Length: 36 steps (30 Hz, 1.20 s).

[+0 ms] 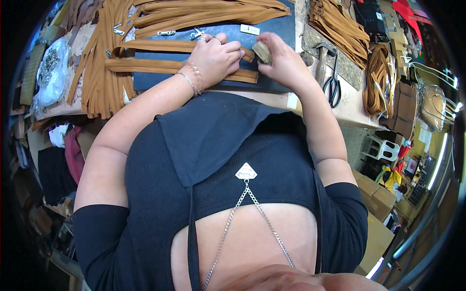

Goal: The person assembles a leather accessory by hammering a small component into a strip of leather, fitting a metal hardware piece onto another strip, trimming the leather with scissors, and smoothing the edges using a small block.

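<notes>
My left hand (217,59) has its fingers curled and pressed down on a brown zipper tape (160,46), near that tape's right end. A second strip of brown zipper tape (145,65) runs below it, partly under my left wrist. Both lie across a dark board (272,83). In my right hand (285,64) is a small beige block (262,52), gripped between thumb and fingers beside the tape's end; its material is unclear. Metal zipper sliders (166,33) lie just above the tapes, and a small whitish rectangular piece (250,29) rests on the board above my hands.
Many brown zipper tapes (104,58) spread over the left of the table, with more (208,14) along the back. On the right are a hammer (322,65), black-handled scissors (333,89) and a coiled tape bundle (378,80). A clear plastic bag (52,72) sits far left.
</notes>
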### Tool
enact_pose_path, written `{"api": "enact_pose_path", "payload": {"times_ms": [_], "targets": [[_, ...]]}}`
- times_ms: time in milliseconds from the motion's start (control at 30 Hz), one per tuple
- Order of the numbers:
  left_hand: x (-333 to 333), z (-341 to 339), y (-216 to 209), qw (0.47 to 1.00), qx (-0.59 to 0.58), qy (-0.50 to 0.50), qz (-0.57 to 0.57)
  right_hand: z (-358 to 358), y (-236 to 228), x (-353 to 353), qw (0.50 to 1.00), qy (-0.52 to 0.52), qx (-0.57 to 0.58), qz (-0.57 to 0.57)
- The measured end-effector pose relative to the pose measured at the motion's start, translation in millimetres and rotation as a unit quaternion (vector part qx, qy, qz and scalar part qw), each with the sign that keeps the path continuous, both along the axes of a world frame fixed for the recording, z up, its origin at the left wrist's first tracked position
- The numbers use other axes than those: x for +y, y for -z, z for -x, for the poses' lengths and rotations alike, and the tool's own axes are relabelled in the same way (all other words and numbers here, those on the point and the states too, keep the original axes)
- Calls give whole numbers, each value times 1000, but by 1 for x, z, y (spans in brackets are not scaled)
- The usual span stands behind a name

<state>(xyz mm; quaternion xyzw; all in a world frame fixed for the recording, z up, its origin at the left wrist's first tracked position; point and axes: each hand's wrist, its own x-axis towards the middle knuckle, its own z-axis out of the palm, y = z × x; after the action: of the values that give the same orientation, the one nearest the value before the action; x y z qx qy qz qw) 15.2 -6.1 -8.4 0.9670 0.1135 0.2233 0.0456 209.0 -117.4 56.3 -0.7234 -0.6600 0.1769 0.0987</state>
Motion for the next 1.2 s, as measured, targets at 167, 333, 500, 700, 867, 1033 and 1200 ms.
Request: {"api": "enact_pose_path", "payload": {"times_ms": [167,333,500,700,867,1033,1200], "targets": [[0,-2,0,1000,-23,-9,-11,12,11,9,990,55,65,-110],[0,0,-2,1000,-5,-2,3,2,8,-14,998,28,58,-24],[5,-10,-11,998,32,4,51,-15,1,-11,988,126,82,-43],[20,-31,-10,987,28,29,158,-36,17,10,961,161,-118,-191],[35,-26,-26,971,58,27,228,-5,20,14,931,182,-214,-232],[39,-19,-48,859,-58,-26,509,3,6,8,942,185,123,-250],[20,-3,-70,661,-202,27,723,34,-13,12,800,181,550,-158]]}}
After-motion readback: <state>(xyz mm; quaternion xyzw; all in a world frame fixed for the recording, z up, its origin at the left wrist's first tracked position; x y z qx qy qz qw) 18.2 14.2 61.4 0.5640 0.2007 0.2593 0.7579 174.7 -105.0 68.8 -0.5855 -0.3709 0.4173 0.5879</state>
